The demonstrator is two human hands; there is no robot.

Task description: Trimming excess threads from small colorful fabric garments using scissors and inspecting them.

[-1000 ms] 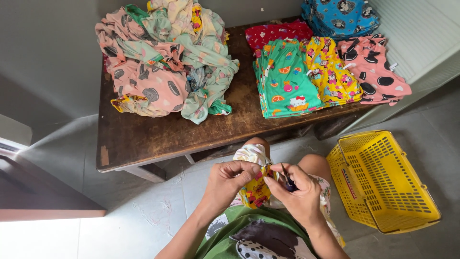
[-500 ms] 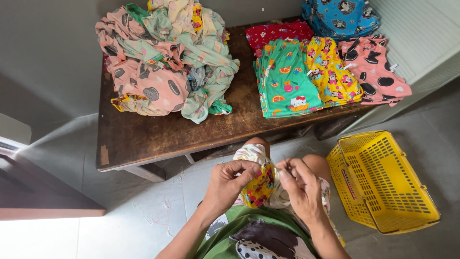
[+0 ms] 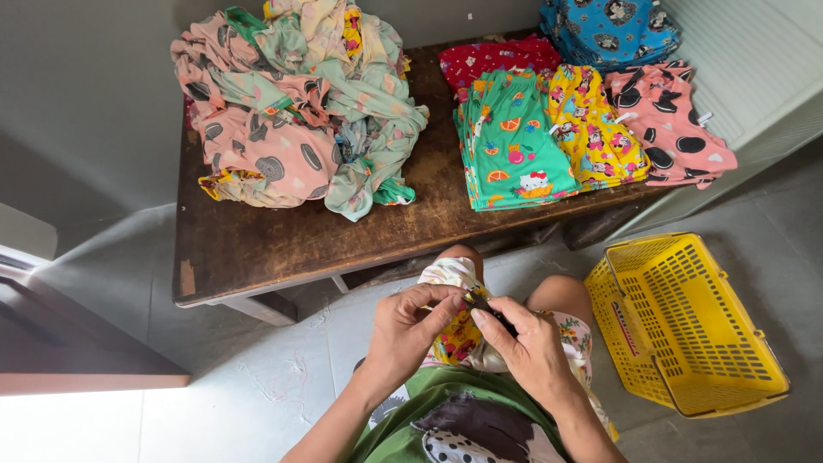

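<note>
Two hands pinching a printed garment over the lap, before a table of sorted clothing.

The left hand [image 3: 410, 330] and right hand [image 3: 525, 347] are held close together over the knees, fingers curled, both pinching a small yellow printed garment [image 3: 454, 334]; a small dark object [image 3: 482, 302] is gripped at the right fingertips, its kind not discernible. On the dark wooden table [image 3: 257, 249] a loose heap of pink and mint garments [image 3: 291, 111] is found at left; folded stacks are ranged at right: green [image 3: 513, 146], yellow [image 3: 593, 129], pink with black spots [image 3: 673, 124], red [image 3: 493, 56], blue [image 3: 609, 30]. A yellow plastic basket [image 3: 686, 326] is set on the pale tiled floor [image 3: 257, 394] beside the right knee.
</note>
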